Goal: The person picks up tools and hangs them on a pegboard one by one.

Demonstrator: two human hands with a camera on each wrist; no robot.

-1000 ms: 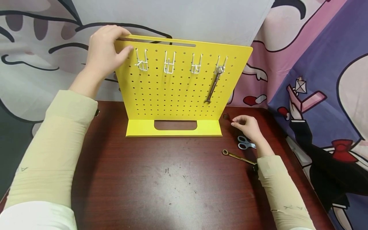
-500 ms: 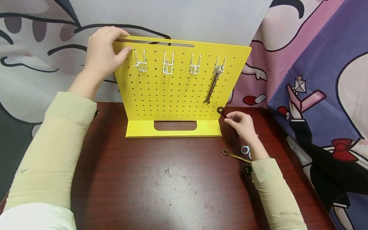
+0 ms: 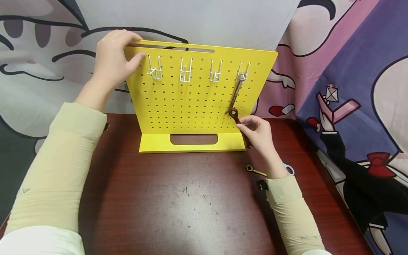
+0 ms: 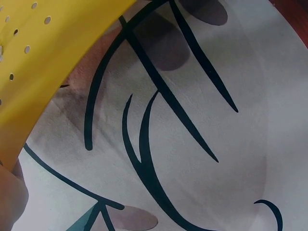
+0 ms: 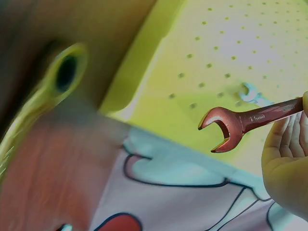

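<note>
the held wrench is red, the pegboard hole-dotted yellow, its hooks white, the tabletop reddish-brown.

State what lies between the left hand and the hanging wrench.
In the head view, three white hooks on the yellow board lie between the left hand and the hanging wrench.

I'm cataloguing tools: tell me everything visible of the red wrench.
The red wrench looks like glossy metal, with a ring end, an open end and small markings on its shaft. The right hand pinches the shaft, holding it aslant, ring end up, before the lower right of the yellow pegboard; whether they touch is unclear.
</note>
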